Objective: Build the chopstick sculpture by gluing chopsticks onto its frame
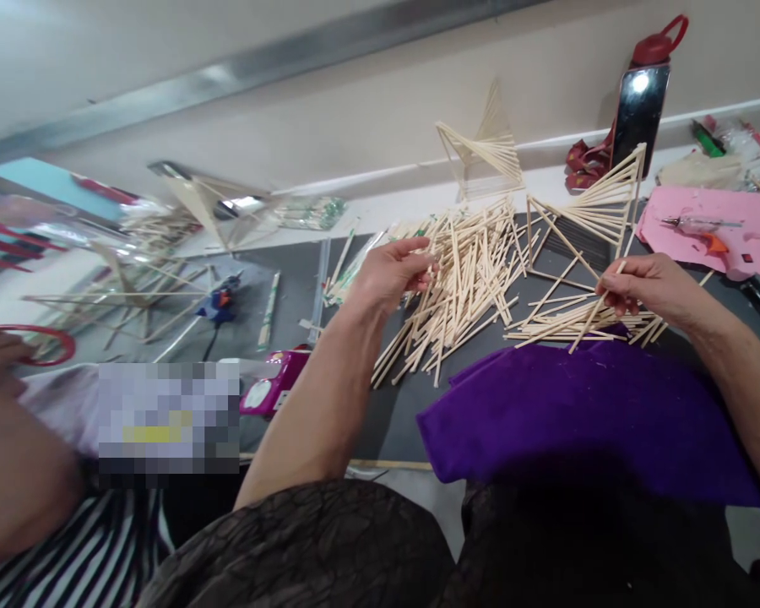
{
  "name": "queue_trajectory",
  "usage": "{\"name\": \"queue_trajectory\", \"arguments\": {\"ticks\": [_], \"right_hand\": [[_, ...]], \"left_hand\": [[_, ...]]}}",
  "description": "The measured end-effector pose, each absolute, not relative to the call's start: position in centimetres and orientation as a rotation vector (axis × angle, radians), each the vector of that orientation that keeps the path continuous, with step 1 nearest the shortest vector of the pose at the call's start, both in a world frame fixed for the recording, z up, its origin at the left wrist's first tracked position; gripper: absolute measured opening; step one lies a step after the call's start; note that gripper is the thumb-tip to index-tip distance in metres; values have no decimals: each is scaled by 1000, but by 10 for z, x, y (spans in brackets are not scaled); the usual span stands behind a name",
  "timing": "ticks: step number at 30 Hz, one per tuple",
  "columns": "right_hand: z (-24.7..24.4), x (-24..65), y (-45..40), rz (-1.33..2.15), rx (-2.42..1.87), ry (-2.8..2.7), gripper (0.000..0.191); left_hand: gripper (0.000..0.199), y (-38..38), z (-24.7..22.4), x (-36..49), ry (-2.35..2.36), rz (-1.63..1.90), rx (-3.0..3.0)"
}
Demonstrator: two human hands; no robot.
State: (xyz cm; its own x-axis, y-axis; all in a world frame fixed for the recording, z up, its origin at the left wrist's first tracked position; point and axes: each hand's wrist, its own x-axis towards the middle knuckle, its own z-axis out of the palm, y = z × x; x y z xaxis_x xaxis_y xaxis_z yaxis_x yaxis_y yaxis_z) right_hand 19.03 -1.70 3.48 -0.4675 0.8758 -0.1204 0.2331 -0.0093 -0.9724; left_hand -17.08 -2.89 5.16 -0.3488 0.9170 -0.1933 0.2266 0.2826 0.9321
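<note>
A large pile of thin wooden sticks [462, 279] lies on the dark grey table. My left hand [398, 272] is over the pile's left side, its fingers curled near the stick ends; whether they grip a stick is too small to tell. My right hand [633, 285] pinches a thin stick above a smaller group of sticks [545, 325]. Just behind it stands a twisted frame of glued sticks [599, 207]. A second twisted stick frame [481, 152] leans near the wall. Purple cloth [576, 414] lies in front of the sticks.
A pink mat [722, 228] with a glue gun is at the right. A phone [641, 118] stands upright against a red-lidded bottle. At left are a blue glue gun [219, 304], a magenta box [279, 380], more stick frames and another person's arm.
</note>
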Motion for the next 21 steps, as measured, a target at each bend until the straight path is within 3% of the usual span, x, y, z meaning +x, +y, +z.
{"name": "queue_trajectory", "arguments": {"ticks": [6,14,21], "right_hand": [[35,190,-17,1509,-1101,-1725,24],[30,191,-16,1616,-989,-1575,27],[33,187,-13,1594,-1002,-1401,28]], "left_hand": [[52,-29,61,-164,1620,1246,915],[18,-45,72,-110,1337,1209,886],[27,-58,59,-29,1088,1070,942]]}}
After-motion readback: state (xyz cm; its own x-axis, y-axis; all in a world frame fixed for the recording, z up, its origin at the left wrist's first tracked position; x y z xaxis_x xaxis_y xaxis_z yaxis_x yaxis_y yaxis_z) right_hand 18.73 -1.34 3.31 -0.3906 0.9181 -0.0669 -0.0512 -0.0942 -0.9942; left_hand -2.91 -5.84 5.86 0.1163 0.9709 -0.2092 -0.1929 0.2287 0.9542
